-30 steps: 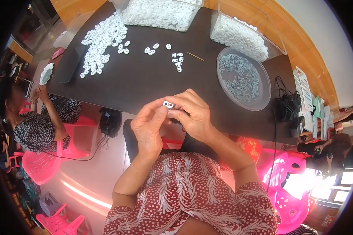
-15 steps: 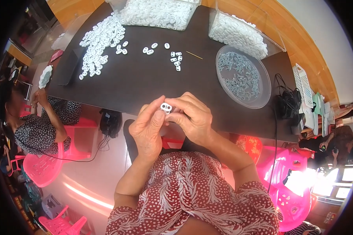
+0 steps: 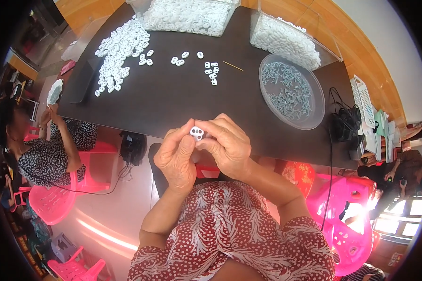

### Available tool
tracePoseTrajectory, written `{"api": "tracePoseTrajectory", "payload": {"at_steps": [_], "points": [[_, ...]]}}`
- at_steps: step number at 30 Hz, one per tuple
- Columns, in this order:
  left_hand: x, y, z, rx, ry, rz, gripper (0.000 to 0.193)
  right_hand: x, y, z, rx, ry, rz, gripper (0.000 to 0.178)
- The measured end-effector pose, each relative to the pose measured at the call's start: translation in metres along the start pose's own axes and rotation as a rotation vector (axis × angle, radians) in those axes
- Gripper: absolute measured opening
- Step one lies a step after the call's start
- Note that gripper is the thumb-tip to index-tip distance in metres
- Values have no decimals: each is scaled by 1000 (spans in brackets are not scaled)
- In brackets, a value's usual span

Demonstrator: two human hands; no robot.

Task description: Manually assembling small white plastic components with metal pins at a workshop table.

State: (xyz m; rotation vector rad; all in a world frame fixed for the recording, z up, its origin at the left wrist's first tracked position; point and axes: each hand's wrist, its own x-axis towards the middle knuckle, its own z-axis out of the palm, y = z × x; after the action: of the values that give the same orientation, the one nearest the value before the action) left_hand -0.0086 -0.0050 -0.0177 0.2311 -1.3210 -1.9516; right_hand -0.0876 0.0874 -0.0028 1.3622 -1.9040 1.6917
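Close to my body, just off the table's front edge, my left hand point(image 3: 177, 161) and my right hand point(image 3: 227, 144) meet fingertip to fingertip. Pinched between them is a small white plastic piece with round dark holes point(image 3: 197, 133). Thumbs and forefingers of both hands press on it, so its sides are partly covered. Whether it is one piece or two put together I cannot tell. Beyond my hands lies a small cluster of white two-holed pieces point(image 3: 213, 71). A few white oval pieces point(image 3: 179, 61) are left of it, and a thin yellowish stick point(image 3: 233, 65) is to its right.
A pile of white oval pieces point(image 3: 119, 49) spreads over the dark table point(image 3: 154, 98) at left. Clear boxes of white pieces point(image 3: 286, 40) stand behind. At right are a round clear tub point(image 3: 306, 125) of small blue-grey parts and black cables point(image 3: 344, 117). Another person point(image 3: 49, 157) sits at left.
Both hands have shifted slightly nearer to me with the white piece, which is turned a little and shows more of its holes. The things on the table have not moved.
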Motion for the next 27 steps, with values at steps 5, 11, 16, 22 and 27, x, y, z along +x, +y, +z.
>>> {"api": "tracePoseTrajectory", "payload": {"at_steps": [5,11,16,22,27], "points": [[-1,-3,1,-1,3,61,28,0,-1,3,10,45,-47,34],[-3,-2,3,11,37,90,25,-2,0,7,-24,76,-111,33],[-4,8,7,-33,70,24,23,2,-8,6,-1,55,-17,36],[-11,12,7,-59,27,-2,24,1,-9,5,-31,58,-73,38],[-15,9,7,-55,40,34,25,2,-11,7,-80,80,-145,34]]}}
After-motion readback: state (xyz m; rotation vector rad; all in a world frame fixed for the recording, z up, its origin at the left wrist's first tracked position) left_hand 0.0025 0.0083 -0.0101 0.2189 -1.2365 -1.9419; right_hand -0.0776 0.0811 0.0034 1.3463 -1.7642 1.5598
